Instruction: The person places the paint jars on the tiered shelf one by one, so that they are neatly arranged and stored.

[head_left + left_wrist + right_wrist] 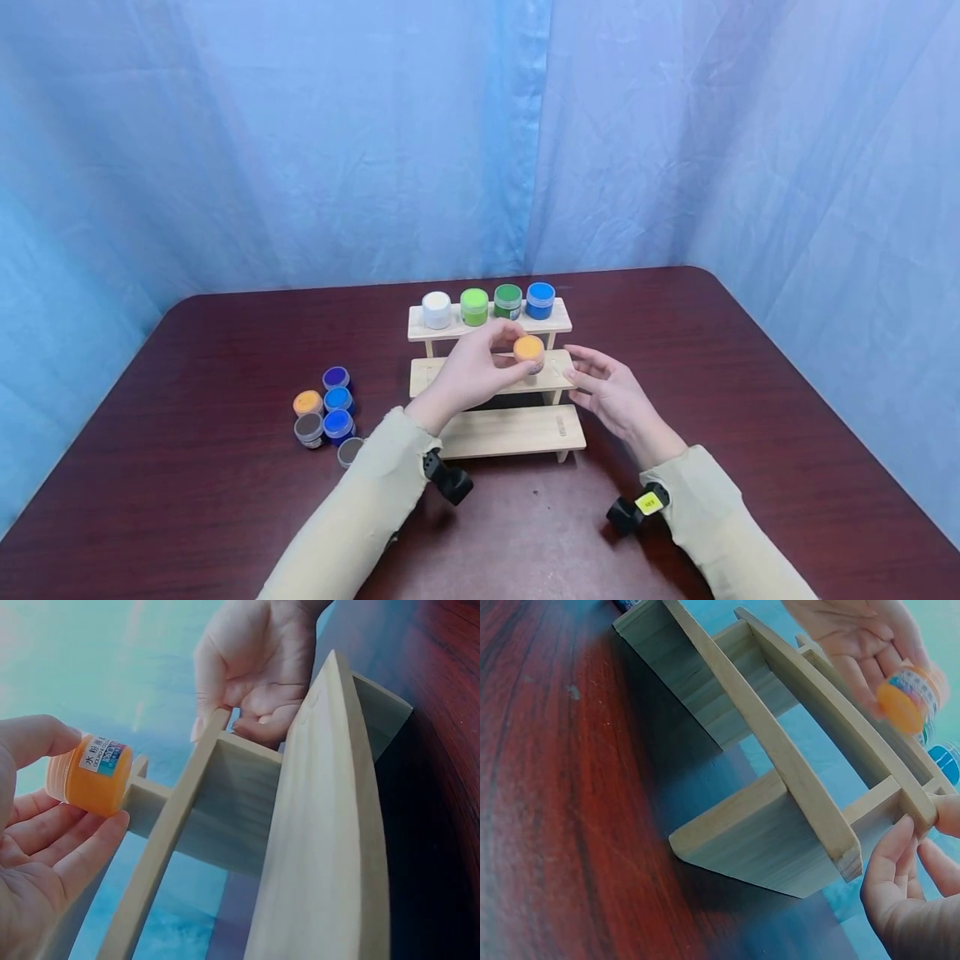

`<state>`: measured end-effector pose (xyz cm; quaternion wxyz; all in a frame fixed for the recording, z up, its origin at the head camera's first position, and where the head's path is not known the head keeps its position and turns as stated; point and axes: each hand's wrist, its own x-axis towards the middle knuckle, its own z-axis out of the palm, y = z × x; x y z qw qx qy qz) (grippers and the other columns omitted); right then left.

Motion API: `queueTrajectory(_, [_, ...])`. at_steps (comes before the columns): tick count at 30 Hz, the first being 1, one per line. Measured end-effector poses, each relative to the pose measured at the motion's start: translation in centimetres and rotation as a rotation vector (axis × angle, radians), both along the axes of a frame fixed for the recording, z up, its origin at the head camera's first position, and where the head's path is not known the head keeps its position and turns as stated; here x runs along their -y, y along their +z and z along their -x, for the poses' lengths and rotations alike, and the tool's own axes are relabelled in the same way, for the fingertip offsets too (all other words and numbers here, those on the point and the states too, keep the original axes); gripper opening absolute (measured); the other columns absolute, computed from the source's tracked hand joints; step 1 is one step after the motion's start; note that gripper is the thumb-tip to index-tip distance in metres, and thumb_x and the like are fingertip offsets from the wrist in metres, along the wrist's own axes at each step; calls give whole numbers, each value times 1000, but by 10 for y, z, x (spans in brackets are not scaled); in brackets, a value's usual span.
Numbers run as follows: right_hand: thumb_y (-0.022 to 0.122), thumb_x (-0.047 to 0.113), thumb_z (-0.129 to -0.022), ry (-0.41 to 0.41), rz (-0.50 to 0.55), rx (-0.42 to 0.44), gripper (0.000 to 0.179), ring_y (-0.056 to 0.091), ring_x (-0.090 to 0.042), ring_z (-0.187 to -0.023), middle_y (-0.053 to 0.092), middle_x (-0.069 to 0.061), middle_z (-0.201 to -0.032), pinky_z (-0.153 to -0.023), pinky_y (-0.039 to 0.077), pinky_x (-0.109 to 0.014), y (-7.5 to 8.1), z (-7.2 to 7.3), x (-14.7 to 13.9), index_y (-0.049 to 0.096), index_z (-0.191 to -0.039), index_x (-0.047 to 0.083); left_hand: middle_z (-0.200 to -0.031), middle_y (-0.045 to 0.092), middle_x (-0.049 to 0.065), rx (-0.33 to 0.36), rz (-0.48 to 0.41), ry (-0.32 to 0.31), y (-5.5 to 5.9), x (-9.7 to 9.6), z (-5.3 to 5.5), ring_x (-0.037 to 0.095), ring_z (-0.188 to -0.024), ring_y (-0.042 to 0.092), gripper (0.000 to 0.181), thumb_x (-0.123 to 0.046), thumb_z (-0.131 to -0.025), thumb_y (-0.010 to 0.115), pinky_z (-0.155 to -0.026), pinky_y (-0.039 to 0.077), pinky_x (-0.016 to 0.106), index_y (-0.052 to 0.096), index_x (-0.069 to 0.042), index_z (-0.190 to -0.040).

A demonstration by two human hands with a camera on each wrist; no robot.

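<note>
Left hand (468,363) holds a small round plastic jar of orange paint (529,350) between thumb and fingers, roughly upright, apparently just above the middle shelf (555,371) of a three-tier pale wooden stand (510,432), nearer that shelf's right end. Right hand (611,392), its grip narrow, pinches the right end of the same shelf. The stand rests near the far edge of a dark red-brown wooden surface (765,417). Upper shelf (417,327), left to right: a white jar (437,310), a light-green jar (474,307), a dark-green jar (507,302) and a blue jar (540,301). Loose paint jars (338,425) stand between the stand and the surface's left edge.

Handling, judged from where I stand: the right hand's pinch should be steady but light, since a push on the shelf end could slide the whole stand. The orange jar is best lowered with its base level and well inside the shelf's front edge, fingertips high enough on its side that none is trapped beneath. Thumb and fingers should part evenly, and only once the base sits flat; a raised knuckle could otherwise nudge the dark-green jar above
</note>
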<state>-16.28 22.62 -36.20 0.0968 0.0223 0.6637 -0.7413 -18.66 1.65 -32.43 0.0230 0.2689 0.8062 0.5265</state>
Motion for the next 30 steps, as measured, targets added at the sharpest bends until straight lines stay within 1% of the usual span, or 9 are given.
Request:
queueTrajectory(6, [50,2,-93,0,3,4,54,56,0,-76,52,9,-88,-70,50,-17,0,0,0,28,-142,-3,-108,62,8,21,25,-34,-3,-9,4,21,-105,62,32,-15,-81,71,-83,54,20,56,-5,-108])
queueTrajectory(9, [49,2,-93,-1,1,5,54,56,0,-76,51,9,-88,-70,50,-17,0,0,0,27,-142,-3,-108,63,8,24,42,-41,-3,-12,5,20,-104,62,33,-15,-81,71,-83,54,19,56,-5,-108])
queueTrajectory(13, [47,2,-94,7,-3,4,54,56,0,-76,52,9,-88,-70,50,-17,0,0,-1,25,-142,-4,-108,63,8,21,66,-46,-3,-16,6,18,-102,62,32,-15,-81,71,-83,53,19,56,-5,-108])
queueTrajectory(21, [52,5,-93,5,8,8,56,56,0,-76,53,10,-87,-70,50,-17,-2,0,0,26,-142,-4,-107,63,8,24,90,-45,-2,-21,6,18,-101,62,30,-14,-82,70,-83,53,18,56,-5,-107])
queueTrajectory(30, [47,3,-94,17,4,6,54,56,0,-77,53,10,-89,-70,50,-17,-3,1,-1,25,-142,-4,-106,63,8,13,103,-49,-1,-24,5,18,-100,63,28,-13,-82,70,-85,53,19,56,-5,-105])
